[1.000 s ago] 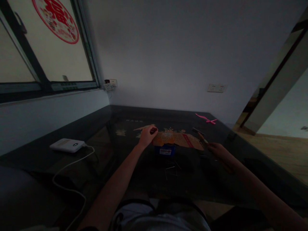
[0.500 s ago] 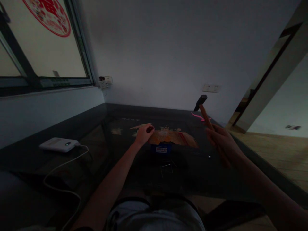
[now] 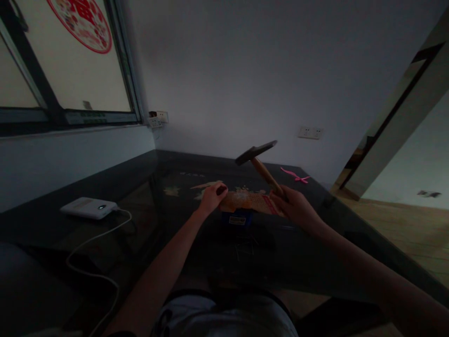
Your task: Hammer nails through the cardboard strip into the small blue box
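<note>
My right hand [image 3: 296,208] grips the wooden handle of a hammer [image 3: 257,157], whose dark metal head is raised above the table and points left. My left hand [image 3: 212,196] is closed in a pinch at the left end of an orange wooden board [image 3: 250,202], holding something small that I cannot make out. The board lies across a small blue box [image 3: 237,218] on the dark glass table [image 3: 196,262]. A few thin nails [image 3: 245,245] lie on the glass in front of the box.
A white power bank [image 3: 88,208] with a white cable [image 3: 91,252] sits at the left of the table. A pink ribbon-like item [image 3: 295,175] lies at the far right corner. Wall sockets [image 3: 309,132] and a window [image 3: 66,61] stand behind; a doorway opens at the right.
My right hand has lifted the hammer from the table and swung it left, so its head now hangs above the board. My left hand has stayed pinched at the board's end.
</note>
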Motion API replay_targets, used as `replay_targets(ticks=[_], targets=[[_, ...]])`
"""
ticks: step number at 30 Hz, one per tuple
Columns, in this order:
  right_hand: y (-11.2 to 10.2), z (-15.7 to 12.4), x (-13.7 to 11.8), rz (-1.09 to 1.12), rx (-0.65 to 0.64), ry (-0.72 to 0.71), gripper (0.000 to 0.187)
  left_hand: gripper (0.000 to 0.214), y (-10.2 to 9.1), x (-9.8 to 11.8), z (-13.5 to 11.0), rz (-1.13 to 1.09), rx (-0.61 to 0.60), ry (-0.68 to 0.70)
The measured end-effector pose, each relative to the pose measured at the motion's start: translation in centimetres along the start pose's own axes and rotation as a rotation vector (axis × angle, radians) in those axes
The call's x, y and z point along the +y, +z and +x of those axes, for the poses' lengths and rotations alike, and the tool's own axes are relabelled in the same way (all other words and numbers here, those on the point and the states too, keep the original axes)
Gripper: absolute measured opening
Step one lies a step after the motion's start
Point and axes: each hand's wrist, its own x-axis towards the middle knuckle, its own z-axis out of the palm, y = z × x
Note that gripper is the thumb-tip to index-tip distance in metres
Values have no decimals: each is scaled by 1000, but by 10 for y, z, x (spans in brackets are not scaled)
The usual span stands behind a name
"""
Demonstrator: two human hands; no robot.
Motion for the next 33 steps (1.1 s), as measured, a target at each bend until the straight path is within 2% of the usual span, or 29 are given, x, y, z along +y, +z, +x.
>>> replay_targets(ticks=[5, 8, 11, 13, 20, 25, 28, 33], targets=[[1, 23, -15, 113, -151, 114, 23, 6, -2, 3, -1, -33, -2, -6], [-8, 35, -20, 310, -339, 220, 24, 6, -3, 6, -1, -24, -8, -17], [-15, 41, -22, 429, -561, 267, 25, 5, -3, 6, -1, 3, 5, -21], [-15, 42, -25, 460, -630, 277, 27, 6, -3, 6, -1, 12, 8, -20], [-1, 31, -36, 606, -495, 276, 19, 11, -4, 7, -1, 45, -1, -25], [-1, 33, -26, 293, -377, 157, 18, 9, -2, 4, 0, 42, 11, -32], [-2, 34, -32, 170, -387, 126, 19, 7, -2, 3, -1, 38, 12, -34], [5, 29, -48, 128, -435, 179, 19, 8, -3, 4, -1, 54, 14, -27]])
